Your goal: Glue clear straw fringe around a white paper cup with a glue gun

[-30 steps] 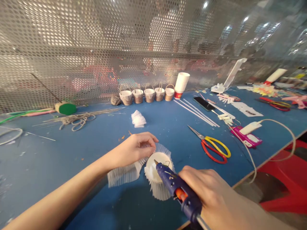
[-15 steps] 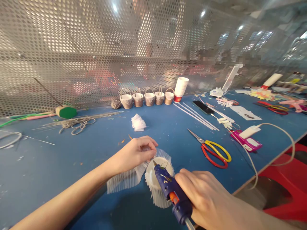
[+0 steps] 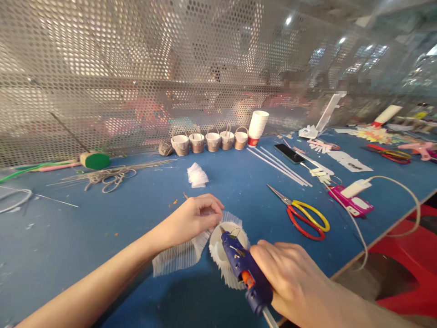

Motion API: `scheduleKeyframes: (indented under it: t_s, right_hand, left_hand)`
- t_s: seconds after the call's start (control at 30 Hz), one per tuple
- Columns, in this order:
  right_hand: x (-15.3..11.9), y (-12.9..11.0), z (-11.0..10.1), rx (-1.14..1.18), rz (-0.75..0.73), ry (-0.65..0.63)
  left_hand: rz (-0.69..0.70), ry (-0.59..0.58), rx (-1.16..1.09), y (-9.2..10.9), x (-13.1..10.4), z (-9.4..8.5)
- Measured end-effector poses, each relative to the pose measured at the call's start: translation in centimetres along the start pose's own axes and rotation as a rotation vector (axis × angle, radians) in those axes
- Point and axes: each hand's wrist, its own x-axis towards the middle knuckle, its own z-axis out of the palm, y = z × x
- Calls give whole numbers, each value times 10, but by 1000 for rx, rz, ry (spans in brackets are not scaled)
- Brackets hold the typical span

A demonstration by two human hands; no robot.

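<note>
My right hand is wrapped round a dark blue glue gun with an orange trigger part and a glue stick at its back end. The gun's nozzle is over the near-left rim area of a white round cup, ringed by translucent pleated material. My left hand is closed in a pinch at the cup's upper left, on the edge of a pleated translucent strip. That strip trails left across the blue table under the wrist. The fingertips partly hide where strip and cup meet.
Red-and-yellow scissors lie right of the cup. Behind stand several small baskets and stacked paper cups. A pleated white piece, twine, a phone and a magenta device with a cable lie around.
The cup has tilted and shifted slightly to the right, and the glue gun's nozzle has moved a little right with it. My left hand has barely moved.
</note>
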Motion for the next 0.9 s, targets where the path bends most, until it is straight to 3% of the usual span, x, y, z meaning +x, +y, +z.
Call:
scheduleKeyframes:
  t_s: [0.3,0.67,0.9]
  right_hand:
    - [1,-2,1,95,-39,-12]
    - [-2,-1,3,-28,-23,39]
    - [0,-1,0,35,-6,16]
  left_hand:
    - [-4,-4,-8,0,0,0]
    - [-4,3,-7,2,-1,1]
    - [1,4,-4,1,-1,1]
